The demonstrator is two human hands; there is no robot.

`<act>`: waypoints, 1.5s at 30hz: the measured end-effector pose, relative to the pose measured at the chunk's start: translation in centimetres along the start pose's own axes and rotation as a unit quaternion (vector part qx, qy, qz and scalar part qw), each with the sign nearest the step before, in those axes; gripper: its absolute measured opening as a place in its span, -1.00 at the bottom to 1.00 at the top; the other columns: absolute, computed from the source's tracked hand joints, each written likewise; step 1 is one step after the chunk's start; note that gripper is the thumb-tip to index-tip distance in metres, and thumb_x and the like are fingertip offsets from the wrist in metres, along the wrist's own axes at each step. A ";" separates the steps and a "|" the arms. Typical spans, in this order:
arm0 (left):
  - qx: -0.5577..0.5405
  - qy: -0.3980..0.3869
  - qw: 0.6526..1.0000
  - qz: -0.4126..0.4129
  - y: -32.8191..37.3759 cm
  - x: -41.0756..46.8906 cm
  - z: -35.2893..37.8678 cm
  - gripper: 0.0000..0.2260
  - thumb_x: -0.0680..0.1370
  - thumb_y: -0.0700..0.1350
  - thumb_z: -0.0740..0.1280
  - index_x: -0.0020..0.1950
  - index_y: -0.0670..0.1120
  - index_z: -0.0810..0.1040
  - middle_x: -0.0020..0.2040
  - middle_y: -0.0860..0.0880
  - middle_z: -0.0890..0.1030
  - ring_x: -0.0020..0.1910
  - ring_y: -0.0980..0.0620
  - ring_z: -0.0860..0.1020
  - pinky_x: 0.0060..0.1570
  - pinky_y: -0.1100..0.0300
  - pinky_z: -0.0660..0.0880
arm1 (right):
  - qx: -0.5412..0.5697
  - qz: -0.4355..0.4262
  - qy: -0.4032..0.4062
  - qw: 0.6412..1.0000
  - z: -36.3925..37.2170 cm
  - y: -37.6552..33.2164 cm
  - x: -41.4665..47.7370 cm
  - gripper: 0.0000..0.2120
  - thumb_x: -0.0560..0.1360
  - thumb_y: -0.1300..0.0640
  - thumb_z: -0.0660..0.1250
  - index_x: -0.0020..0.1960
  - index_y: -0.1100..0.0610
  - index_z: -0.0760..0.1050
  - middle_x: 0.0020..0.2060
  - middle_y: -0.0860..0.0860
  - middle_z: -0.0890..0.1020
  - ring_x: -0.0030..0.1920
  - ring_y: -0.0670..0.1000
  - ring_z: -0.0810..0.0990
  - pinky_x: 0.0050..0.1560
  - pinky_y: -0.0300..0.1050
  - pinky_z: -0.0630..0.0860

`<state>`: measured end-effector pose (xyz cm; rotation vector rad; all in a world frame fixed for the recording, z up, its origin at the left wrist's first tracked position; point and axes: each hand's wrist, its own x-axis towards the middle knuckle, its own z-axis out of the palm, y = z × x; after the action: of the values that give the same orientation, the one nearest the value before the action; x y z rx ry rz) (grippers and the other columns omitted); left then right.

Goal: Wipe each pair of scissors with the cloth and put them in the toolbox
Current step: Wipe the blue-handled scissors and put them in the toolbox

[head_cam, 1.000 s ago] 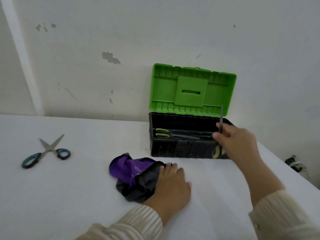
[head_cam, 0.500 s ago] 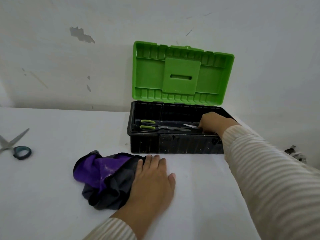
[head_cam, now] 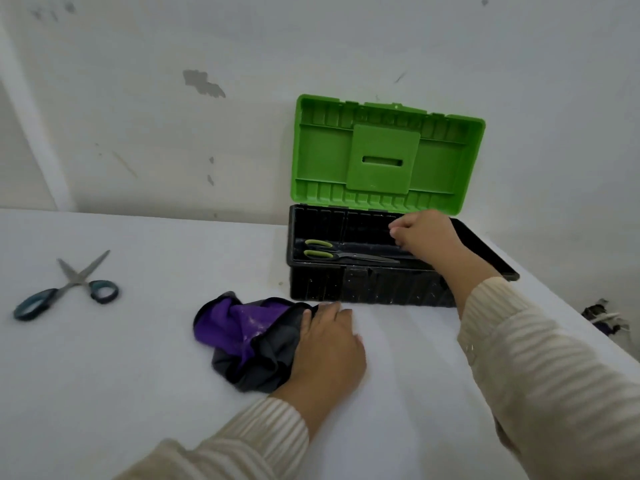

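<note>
The black toolbox [head_cam: 367,287] is set on the white table [head_cam: 104,393] with its green lid [head_cam: 384,154] raised against the wall. Green-handled scissors [head_cam: 341,254] are laid closed inside it, along the front wall. The right hand [head_cam: 427,235] is held over the box with fingers curled; whether anything is pinched cannot be told. The left hand [head_cam: 329,348] is laid flat, fingers straight, on the edge of the purple and grey cloth [head_cam: 242,336]. Blue-handled scissors [head_cam: 65,289] are left open, well apart to the left.
</note>
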<state>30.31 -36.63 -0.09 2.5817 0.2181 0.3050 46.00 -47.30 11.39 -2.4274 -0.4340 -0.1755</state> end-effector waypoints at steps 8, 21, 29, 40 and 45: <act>-0.433 0.225 0.868 -0.092 -4.0 -3.1 -8.0 -0.68 0.57 -0.31 0.19 -0.09 0.09 0.58 -0.06 0.03 0.64 -0.18 0.14 0.53 -0.08 0.25 0.46 | 0.242 0.004 -0.108 0.964 7.7 -7.7 -11.3 -0.79 0.45 0.30 0.28 -0.24 0.04 0.57 -0.38 0.12 0.57 -0.37 0.03 0.52 -0.27 -0.08 0.57; 0.118 0.126 0.918 -0.356 -27.1 -3.7 -18.7 -0.63 0.56 0.03 0.18 0.31 -0.12 0.39 0.35 -0.15 0.38 0.34 -0.19 0.31 0.26 -0.03 0.29 | 0.026 -0.126 0.005 0.992 15.4 -12.6 -16.2 -0.68 0.39 0.42 0.18 0.04 0.19 0.56 -0.03 0.00 0.45 0.01 0.02 0.47 -0.01 -0.37 0.39; 0.129 0.014 0.940 -0.315 -26.2 -1.8 -20.4 -0.76 0.57 -0.19 0.12 0.14 -0.23 0.50 0.18 -0.19 0.50 0.20 -0.14 0.43 0.10 0.14 0.41 | 0.024 -0.148 0.043 0.988 14.2 -12.1 -16.2 -0.74 0.42 0.41 0.22 -0.09 0.12 0.57 -0.03 -0.08 0.46 -0.05 -0.11 0.47 -0.24 -0.55 0.30; -0.575 -0.027 0.790 -0.213 -15.6 -7.9 -17.8 -0.86 0.53 -0.36 0.26 0.00 -0.15 0.44 -0.21 -0.13 0.62 -0.39 0.00 0.53 -0.44 0.18 0.47 | 0.294 -0.068 -0.106 0.947 13.9 -14.8 -18.2 -0.77 0.53 0.08 0.23 -0.19 0.09 0.61 -0.12 -0.05 0.58 -0.09 -0.10 0.53 -0.13 -0.30 0.40; -0.554 -0.047 0.807 -0.201 -15.9 -8.3 -17.2 -0.90 0.55 -0.30 0.29 0.03 -0.15 0.48 -0.19 -0.14 0.63 -0.34 -0.04 0.57 -0.37 0.11 0.51 | 0.223 -0.093 -0.097 0.965 14.1 -13.8 -17.6 -0.86 0.47 0.18 0.33 -0.25 0.10 0.60 -0.16 -0.04 0.58 -0.15 -0.16 0.53 -0.18 -0.42 0.41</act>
<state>16.41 -16.58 4.54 1.3325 0.3954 0.0830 24.84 -32.94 4.44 -1.9646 -0.7081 0.0755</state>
